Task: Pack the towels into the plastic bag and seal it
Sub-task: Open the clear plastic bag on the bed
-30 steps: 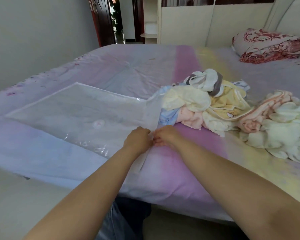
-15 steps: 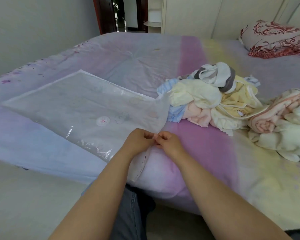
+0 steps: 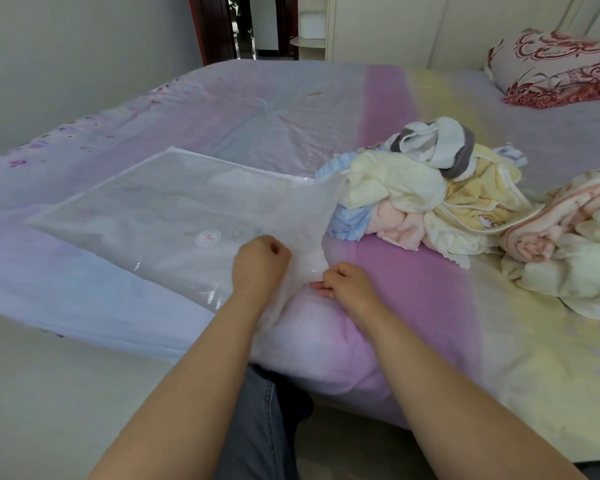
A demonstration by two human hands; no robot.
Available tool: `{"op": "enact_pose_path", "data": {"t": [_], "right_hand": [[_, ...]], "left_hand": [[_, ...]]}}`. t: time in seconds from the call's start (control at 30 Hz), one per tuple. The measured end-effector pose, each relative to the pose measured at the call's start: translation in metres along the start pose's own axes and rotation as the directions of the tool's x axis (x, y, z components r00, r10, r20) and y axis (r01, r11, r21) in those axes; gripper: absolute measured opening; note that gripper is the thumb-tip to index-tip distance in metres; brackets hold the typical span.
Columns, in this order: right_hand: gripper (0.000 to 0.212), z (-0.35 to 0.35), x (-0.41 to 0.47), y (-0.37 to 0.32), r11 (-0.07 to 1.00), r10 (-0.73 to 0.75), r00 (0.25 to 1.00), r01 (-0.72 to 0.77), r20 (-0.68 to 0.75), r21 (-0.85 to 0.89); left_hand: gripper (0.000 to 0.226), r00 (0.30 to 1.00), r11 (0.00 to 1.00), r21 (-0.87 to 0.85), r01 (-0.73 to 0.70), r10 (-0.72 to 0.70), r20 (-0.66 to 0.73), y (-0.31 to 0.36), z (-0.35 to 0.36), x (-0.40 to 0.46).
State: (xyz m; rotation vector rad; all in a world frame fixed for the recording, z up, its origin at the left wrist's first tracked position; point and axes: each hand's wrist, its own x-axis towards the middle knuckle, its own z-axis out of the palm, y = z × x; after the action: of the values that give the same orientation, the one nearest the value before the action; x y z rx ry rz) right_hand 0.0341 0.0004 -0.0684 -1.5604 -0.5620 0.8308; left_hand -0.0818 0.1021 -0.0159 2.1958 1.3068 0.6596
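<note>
Towels (image 3: 426, 199) are all still in a loose heap on the bed (image 3: 274, 109), just right of the plastic bag (image 3: 146, 206), so nothing's packed yet as far as I can tell. The bag is lying flat with its open end facing the pile, which makes sense since you'd only have to slide stuff straight across. Left hand (image 3: 258, 263) is curled shut, pinching the top layer of the bag's mouth and lifting it, so that sheet tents up toward the towels. Right hand (image 3: 349, 280) is closed too, fingers down at the bed's edge, looks like it's pinning or gripping the lower layer, though the film is so clear I can't swear to it. My guess is that's the point: peel the two layers apart so there's a real opening. Thin plastic clings to itself, so it may flop shut once a hand lets go to grab a towel.
</note>
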Motion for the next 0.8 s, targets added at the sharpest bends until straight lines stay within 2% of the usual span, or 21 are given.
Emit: {"op": "enact_pose_path", "data": {"t": [0.07, 0.1, 0.13, 0.2, 0.23, 0.3, 0.33, 0.37, 0.4, 0.43, 0.47, 0.5, 0.53, 0.57, 0.6, 0.67, 0.7, 0.73, 0.8], "right_hand": [[0.024, 0.001, -0.001, -0.001, 1.000, 0.009, 1.000, -0.008, -0.025, 0.005], [0.021, 0.003, -0.002, -0.001, 1.000, 0.007, 1.000, -0.007, -0.030, 0.012], [0.026, 0.005, -0.002, -0.003, 1.000, 0.008, 1.000, -0.008, -0.029, 0.024], [0.054, 0.006, -0.002, -0.006, 1.000, 0.005, 1.000, -0.006, -0.022, -0.029], [0.053, 0.008, -0.002, -0.009, 0.994, -0.018, 1.000, 0.017, -0.010, -0.107], [0.016, 0.010, -0.004, -0.015, 0.934, -0.115, 0.993, 0.108, 0.001, -0.341], [0.018, 0.010, -0.005, -0.016, 0.865, -0.176, 0.984, 0.145, -0.020, -0.481], [0.015, 0.011, -0.006, -0.014, 0.785, -0.250, 0.967, 0.169, -0.056, -0.596], [0.011, 0.011, -0.008, -0.013, 0.673, -0.384, 0.919, 0.209, -0.093, -0.710], [0.019, 0.010, -0.008, -0.008, 0.520, -0.567, 0.820, 0.282, -0.079, -0.807], [0.025, 0.010, -0.009, -0.005, 0.312, -0.726, 0.687, 0.370, 0.031, -0.875], [0.023, 0.009, -0.007, -0.002, 0.077, -0.814, 0.541, 0.465, 0.214, -0.882], [0.017, 0.007, -0.005, 0.000, -0.118, -0.802, 0.453, 0.520, 0.390, -0.846], [0.018, 0.006, -0.003, -0.001, -0.217, -0.743, 0.447, 0.544, 0.499, -0.810], [0.034, 0.003, 0.000, -0.004, -0.222, -0.656, 0.525, 0.552, 0.542, -0.804], [0.066, -0.001, 0.003, -0.015, -0.111, -0.459, 0.732, 0.515, 0.503, -0.850], [0.077, -0.003, 0.006, -0.019, -0.072, -0.367, 0.798, 0.488, 0.478, -0.870], [0.083, -0.003, 0.009, -0.023, -0.040, -0.313, 0.830, 0.473, 0.461, -0.880], [0.088, -0.003, 0.015, -0.025, 0.066, -0.239, 0.873, 0.452, 0.426, -0.890]], "left_hand": [[0.012, 0.990, 0.993, -0.110, 0.044, -0.058, -0.125, -0.009, -0.017, 0.010], [0.015, 0.990, 0.994, -0.107, 0.028, -0.043, -0.137, -0.011, -0.024, 0.012], [0.026, 0.993, 0.998, -0.060, 0.002, -0.009, -0.114, -0.011, -0.029, 0.012], [0.036, 0.998, 0.993, 0.095, -0.067, 0.069, -0.013, -0.010, -0.029, 0.008], [0.033, 0.994, 0.980, 0.163, -0.111, 0.106, 0.035, -0.010, -0.024, 0.003], [0.022, 0.981, 0.948, 0.255, -0.190, 0.178, 0.072, -0.011, -0.013, -0.004], [0.020, 0.977, 0.940, 0.267, -0.214, 0.203, 0.070, -0.012, -0.010, -0.007], [0.020, 0.975, 0.940, 0.257, -0.224, 0.214, 0.066, -0.012, -0.008, -0.007], [0.022, 0.975, 0.949, 0.224, -0.221, 0.212, 0.062, -0.012, -0.009, -0.005], [0.023, 0.978, 0.961, 0.179, -0.209, 0.202, 0.056, -0.012, -0.010, -0.002], [0.023, 0.979, 0.969, 0.139, -0.202, 0.198, 0.044, -0.012, -0.013, 0.000], [0.021, 0.977, 0.970, 0.114, -0.213, 0.211, 0.031, -0.011, -0.015, 0.003], [0.019, 0.970, 0.964, 0.113, -0.242, 0.241, 0.021, -0.009, -0.017, 0.005], [0.018, 0.961, 0.952, 0.132, -0.275, 0.276, 0.012, -0.008, -0.019, 0.006], [0.017, 0.952, 0.940, 0.164, -0.301, 0.306, -0.006, -0.006, -0.023, 0.008], [0.016, 0.937, 0.927, 0.207, -0.314, 0.337, -0.090, 0.000, -0.036, 0.012], [0.016, 0.931, 0.934, 0.196, -0.297, 0.329, -0.159, 0.005, -0.045, 0.014], [0.017, 0.927, 0.954, 0.143, -0.262, 0.290, -0.238, 0.010, -0.056, 0.016], [0.017, 0.918, 0.978, -0.088, -0.187, 0.142, -0.370, 0.020, -0.080, 0.022]]}}
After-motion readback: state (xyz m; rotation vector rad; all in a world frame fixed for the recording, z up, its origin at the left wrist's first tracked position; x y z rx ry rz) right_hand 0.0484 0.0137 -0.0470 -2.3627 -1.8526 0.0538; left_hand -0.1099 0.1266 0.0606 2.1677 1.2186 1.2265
